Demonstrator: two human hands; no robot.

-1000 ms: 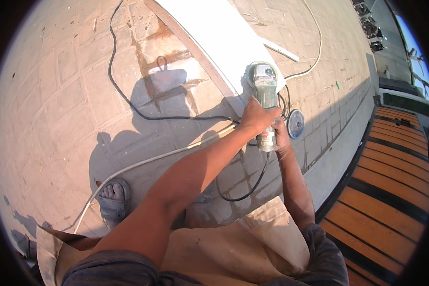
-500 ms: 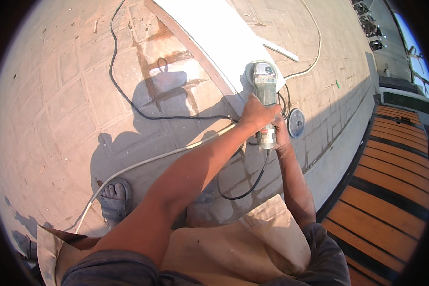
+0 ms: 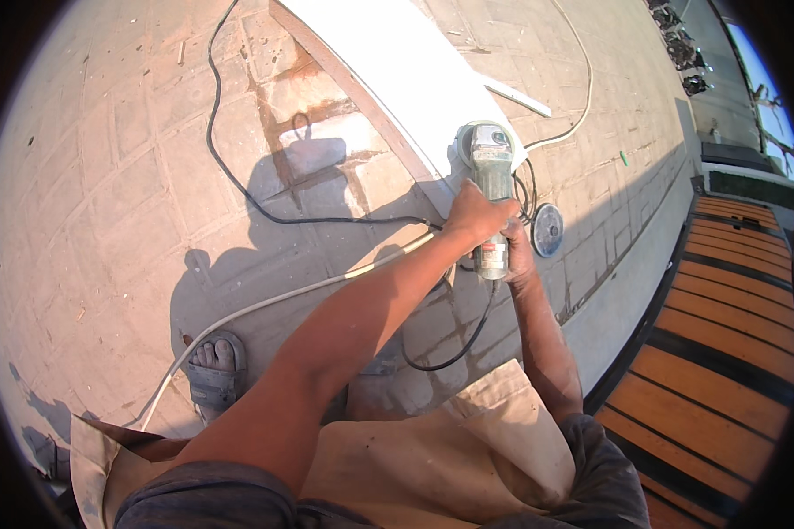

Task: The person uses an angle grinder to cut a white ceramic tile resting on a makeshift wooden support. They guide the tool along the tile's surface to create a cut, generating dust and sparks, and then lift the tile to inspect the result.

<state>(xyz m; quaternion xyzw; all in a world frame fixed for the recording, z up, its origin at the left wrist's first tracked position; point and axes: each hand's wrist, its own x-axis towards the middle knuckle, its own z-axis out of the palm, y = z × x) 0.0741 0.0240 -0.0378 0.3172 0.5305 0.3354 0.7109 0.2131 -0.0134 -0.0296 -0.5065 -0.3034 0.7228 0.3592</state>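
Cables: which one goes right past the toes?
The pale cable at lower left, beside the left sandal; the black cables and upper-right pale cable lie farther away.

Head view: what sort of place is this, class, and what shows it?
Probably an outdoor yard serving as a workspace: sunlit paving, a corded power tool and a long white slab.

The power tool (image 3: 492, 181) shows a dull metal head (image 3: 490, 137) and dusty, scuffed body at the near corner of the white slab (image 3: 406, 70). Slab top appears smooth, its side matt. Paving (image 3: 123, 176) is matt, rough; apron (image 3: 397, 454) resembles creased matt cloth.
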